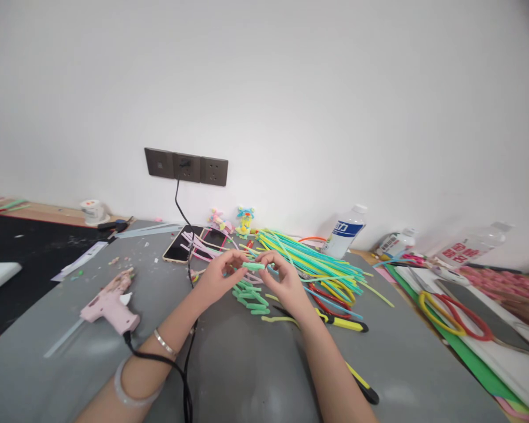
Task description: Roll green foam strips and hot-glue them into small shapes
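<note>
Short green piece (253, 267) is pinched by both hands, left hand (227, 275) at one end, right hand (285, 281) at the other, neither nearer. Long axis is held crosswise above the bench (247, 376).

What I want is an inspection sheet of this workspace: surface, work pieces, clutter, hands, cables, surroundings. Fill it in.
Surface: grey table, small scraps scattered at its left.
Work pieces: fuzzy green piece held up; small green pieces piled below it.
Clutter: pink glue gun, phone, yellow and teal pipe cleaners, bottle.
Hands: left hand and right hand pinch opposite ends of the held piece.
Cables: black cord from the glue gun crosses the left forearm in view; a black cable is plugged in at the wall.
Surroundings: white wall with dark socket panel.
</note>
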Action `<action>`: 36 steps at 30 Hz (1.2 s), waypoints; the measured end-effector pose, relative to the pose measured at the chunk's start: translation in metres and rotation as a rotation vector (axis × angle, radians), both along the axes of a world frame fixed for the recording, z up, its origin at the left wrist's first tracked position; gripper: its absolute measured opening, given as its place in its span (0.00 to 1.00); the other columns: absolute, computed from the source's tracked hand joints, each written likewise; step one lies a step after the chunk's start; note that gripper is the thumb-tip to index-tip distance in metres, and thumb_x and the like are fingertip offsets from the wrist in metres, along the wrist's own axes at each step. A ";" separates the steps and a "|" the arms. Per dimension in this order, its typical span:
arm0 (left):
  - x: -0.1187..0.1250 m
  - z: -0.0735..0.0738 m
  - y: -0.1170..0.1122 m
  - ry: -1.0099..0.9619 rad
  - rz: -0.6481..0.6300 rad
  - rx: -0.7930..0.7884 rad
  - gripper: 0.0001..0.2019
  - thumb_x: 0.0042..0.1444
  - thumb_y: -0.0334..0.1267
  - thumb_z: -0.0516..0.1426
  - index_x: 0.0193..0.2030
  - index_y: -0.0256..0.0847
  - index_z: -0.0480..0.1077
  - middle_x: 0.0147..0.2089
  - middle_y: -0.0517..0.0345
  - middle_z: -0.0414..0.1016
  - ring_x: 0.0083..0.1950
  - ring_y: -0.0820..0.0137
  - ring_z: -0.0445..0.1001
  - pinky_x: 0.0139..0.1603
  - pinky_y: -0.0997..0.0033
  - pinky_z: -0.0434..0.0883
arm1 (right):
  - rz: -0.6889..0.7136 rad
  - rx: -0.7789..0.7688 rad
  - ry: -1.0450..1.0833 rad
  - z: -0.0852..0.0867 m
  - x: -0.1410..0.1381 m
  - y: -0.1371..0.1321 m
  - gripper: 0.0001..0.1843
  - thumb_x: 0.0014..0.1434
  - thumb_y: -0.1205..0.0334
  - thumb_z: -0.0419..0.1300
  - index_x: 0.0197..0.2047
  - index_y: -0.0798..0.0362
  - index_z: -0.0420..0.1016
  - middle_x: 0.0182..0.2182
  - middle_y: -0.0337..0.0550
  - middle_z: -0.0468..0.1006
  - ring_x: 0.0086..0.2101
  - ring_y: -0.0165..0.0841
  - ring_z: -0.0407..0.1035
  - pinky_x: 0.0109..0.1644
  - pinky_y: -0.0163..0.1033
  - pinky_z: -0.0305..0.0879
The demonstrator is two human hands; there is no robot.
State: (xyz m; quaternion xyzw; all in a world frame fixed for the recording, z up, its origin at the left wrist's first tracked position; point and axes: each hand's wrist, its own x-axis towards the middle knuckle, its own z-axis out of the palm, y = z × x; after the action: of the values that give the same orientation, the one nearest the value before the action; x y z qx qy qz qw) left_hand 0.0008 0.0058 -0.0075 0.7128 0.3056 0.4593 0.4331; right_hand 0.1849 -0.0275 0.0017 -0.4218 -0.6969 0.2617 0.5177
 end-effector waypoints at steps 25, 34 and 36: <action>-0.002 -0.001 0.001 0.135 0.099 0.150 0.08 0.60 0.35 0.54 0.44 0.39 0.72 0.42 0.54 0.77 0.36 0.72 0.74 0.34 0.76 0.70 | 0.006 -0.049 -0.004 -0.003 -0.004 0.000 0.02 0.59 0.62 0.58 0.35 0.50 0.68 0.39 0.44 0.76 0.41 0.38 0.69 0.45 0.43 0.61; -0.002 0.001 0.001 0.127 0.117 0.151 0.06 0.57 0.32 0.54 0.41 0.39 0.71 0.37 0.57 0.75 0.32 0.74 0.71 0.31 0.78 0.68 | -0.009 -0.073 0.019 -0.007 -0.004 0.002 0.09 0.58 0.56 0.62 0.41 0.50 0.70 0.37 0.43 0.73 0.38 0.37 0.69 0.46 0.43 0.66; -0.002 0.001 0.002 0.113 0.135 0.163 0.06 0.57 0.32 0.54 0.40 0.39 0.70 0.37 0.57 0.75 0.31 0.75 0.71 0.31 0.78 0.68 | -0.018 -0.082 0.032 -0.008 -0.005 0.002 0.13 0.57 0.54 0.63 0.44 0.49 0.70 0.37 0.43 0.73 0.38 0.37 0.70 0.46 0.43 0.66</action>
State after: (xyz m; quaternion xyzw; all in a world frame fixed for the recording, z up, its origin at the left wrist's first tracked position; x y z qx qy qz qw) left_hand -0.0009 0.0076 -0.0064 0.7483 0.3383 0.4697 0.3239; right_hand 0.1804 -0.0252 -0.0067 -0.4448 -0.6733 0.2921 0.5133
